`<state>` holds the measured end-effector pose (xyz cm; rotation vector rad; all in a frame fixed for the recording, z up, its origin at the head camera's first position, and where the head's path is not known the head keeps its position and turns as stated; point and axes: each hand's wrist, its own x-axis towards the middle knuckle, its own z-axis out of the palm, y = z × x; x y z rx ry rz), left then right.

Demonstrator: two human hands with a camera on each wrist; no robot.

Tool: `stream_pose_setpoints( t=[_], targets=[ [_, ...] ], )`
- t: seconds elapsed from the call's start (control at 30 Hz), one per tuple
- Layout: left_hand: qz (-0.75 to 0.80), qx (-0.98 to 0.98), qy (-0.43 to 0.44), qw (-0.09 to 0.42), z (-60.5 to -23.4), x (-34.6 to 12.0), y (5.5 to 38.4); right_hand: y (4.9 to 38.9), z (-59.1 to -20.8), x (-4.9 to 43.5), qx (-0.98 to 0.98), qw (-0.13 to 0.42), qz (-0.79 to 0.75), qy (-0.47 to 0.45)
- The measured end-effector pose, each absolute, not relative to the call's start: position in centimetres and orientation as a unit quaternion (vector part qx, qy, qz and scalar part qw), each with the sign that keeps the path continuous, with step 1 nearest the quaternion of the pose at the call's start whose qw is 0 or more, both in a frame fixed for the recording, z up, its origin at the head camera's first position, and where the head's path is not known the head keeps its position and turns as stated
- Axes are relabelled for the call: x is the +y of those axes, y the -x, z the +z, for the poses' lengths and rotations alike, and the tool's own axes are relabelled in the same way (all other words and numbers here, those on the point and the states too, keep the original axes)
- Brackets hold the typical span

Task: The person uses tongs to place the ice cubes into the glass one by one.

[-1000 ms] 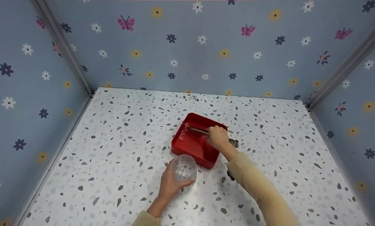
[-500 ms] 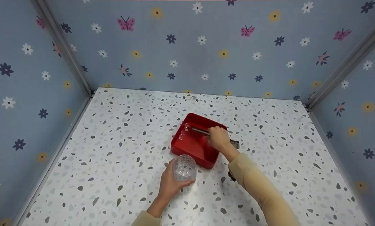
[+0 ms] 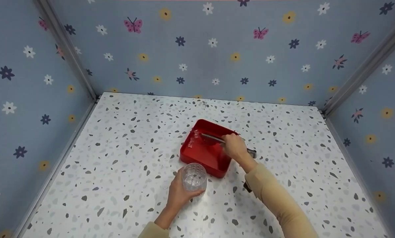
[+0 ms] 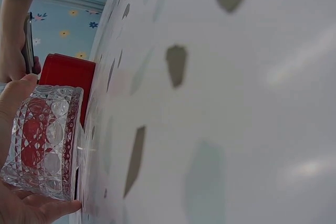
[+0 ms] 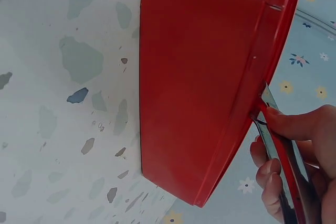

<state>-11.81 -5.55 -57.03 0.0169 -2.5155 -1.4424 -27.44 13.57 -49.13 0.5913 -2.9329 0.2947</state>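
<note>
A white speckled surface (image 3: 118, 158) spreads wide to either side, edged by blue flower-printed walls (image 3: 197, 49). The left hand (image 3: 178, 195) wraps a clear cut-glass tumbler (image 3: 195, 180) by the near edge of a red rectangular tray (image 3: 205, 153); clear cubes (image 3: 191, 142) line the tray's left side; the right hand (image 3: 235, 147) grips silvery metal tongs (image 3: 213, 137) slanting into it.

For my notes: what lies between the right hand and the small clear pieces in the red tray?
The head view shows the front of the metal tongs between the right hand and the clear pieces, over the red tray.
</note>
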Motion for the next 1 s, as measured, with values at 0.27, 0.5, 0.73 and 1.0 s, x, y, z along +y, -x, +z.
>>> stream_pose_setpoints(
  t=[0.27, 0.5, 0.73, 1.0],
  targets=[
    [-0.491, -0.863, -0.005, 0.114, -56.9, -5.6, 11.8, 26.6, -48.3, 14.3, -0.97, 0.08, 0.121, -0.194],
    [-0.49, -0.864, -0.006, 0.111, -56.7, -5.5, 11.7, 25.7, -47.7, 15.0, -0.963, 0.101, 0.145, -0.201],
    [-0.492, -0.863, -0.002, 0.116, -56.8, -5.6, 11.8, 24.5, -46.9, 15.4, -0.957, 0.113, 0.163, -0.212],
    [-0.492, -0.862, -0.001, 0.122, -56.9, -5.6, 11.9, 23.0, -45.9, 15.9, -0.95, 0.128, 0.174, -0.226]
  ],
)
